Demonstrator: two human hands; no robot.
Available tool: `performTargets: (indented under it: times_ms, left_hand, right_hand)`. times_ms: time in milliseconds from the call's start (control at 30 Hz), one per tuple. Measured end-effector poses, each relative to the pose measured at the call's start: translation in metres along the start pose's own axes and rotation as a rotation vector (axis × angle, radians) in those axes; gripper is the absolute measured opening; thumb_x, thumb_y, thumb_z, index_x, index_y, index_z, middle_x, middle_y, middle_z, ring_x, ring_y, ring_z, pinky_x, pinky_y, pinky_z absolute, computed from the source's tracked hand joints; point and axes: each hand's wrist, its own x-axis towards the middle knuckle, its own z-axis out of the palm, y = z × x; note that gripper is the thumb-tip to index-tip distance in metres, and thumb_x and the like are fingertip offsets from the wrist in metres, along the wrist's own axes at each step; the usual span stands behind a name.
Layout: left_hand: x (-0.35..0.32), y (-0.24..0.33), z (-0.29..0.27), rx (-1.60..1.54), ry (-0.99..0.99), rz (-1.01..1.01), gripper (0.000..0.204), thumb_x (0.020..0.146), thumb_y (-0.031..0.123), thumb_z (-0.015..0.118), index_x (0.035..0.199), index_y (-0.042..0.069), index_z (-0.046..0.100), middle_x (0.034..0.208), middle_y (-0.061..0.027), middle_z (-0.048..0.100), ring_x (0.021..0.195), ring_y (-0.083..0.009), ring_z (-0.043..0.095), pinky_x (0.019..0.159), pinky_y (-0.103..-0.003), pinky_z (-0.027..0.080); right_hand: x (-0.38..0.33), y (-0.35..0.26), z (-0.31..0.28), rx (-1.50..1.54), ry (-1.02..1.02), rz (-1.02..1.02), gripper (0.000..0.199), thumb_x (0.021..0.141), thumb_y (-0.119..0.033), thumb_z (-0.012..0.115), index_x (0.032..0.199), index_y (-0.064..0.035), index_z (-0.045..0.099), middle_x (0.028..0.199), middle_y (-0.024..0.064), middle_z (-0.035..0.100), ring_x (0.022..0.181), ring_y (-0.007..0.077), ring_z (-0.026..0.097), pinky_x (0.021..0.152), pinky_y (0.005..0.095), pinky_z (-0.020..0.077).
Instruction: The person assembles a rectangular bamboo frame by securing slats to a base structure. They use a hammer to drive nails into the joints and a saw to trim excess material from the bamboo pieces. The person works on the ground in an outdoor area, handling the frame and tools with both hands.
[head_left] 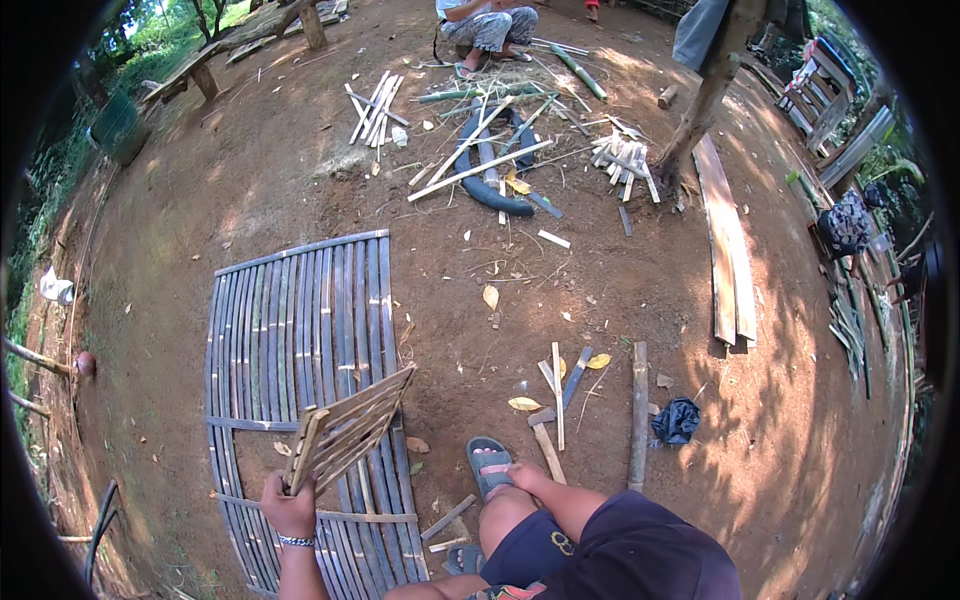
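My left hand (pixel 290 508), with a bracelet at the wrist, is closed on the edge of a small slatted bamboo panel (pixel 352 420). It holds this panel tilted above a larger slatted bamboo panel (pixel 290 330), which lies flat on the ground. My right hand (pixel 524 477) rests low against my leg, just above my sandaled foot; its fingers are mostly hidden. Close by on the dirt lies a hammer (pixel 547 452) with a pale wooden handle. Thin bamboo strips (pixel 558 395) lie just beyond it.
A bamboo pole (pixel 639 415) and a crumpled black plastic bag (pixel 676 421) lie at right. Long planks (pixel 722 240) stretch beside a wooden post (pixel 705 95). Ahead, cut strips surround a curved black tube (pixel 490 195). A seated person (pixel 487 28) is at the far side.
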Motion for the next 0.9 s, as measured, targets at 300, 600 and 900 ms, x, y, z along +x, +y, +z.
performTargets:
  times_ms: [300, 600, 900]
  left_hand:
    - [-0.037, 0.059, -0.156, 0.526, -0.363, -0.149, 0.038, 0.071, 0.034, 0.082, 0.082, 0.001, 0.068, 0.09, -0.0226, 0.069, 0.086, -0.0425, 0.066, 0.078, -0.051, 0.052]
    - [-0.174, -0.013, -0.29, 0.738, -0.697, -0.401, 0.062, 0.07, 0.049, 0.083, 0.103, -0.002, 0.071, 0.106, -0.0273, 0.07, 0.103, -0.0419, 0.067, 0.09, -0.049, 0.053]
    - [-0.194, -0.064, -0.314, 0.785, -0.817, -0.384, 0.07, 0.071, 0.052, 0.081, 0.105, -0.008, 0.069, 0.106, -0.0305, 0.069, 0.104, -0.0425, 0.067, 0.091, -0.047, 0.052]
  right_hand:
    - [-0.255, -0.011, -0.104, -0.063, -0.001, 0.103, 0.052, 0.091, -0.051, 0.061, 0.115, -0.0065, 0.069, 0.113, 0.0216, 0.069, 0.108, 0.0364, 0.066, 0.095, 0.043, 0.0503]
    - [-0.423, -0.034, -0.17, 0.169, 0.286, 0.062, 0.041, 0.09, -0.043, 0.064, 0.107, -0.0072, 0.074, 0.109, 0.0214, 0.07, 0.104, 0.0366, 0.067, 0.091, 0.0445, 0.0515]
    - [-0.488, 0.047, -0.149, 0.184, 0.324, 0.268, 0.057, 0.089, -0.047, 0.065, 0.127, -0.004, 0.063, 0.125, 0.0219, 0.065, 0.117, 0.0371, 0.061, 0.1, 0.0419, 0.0481]
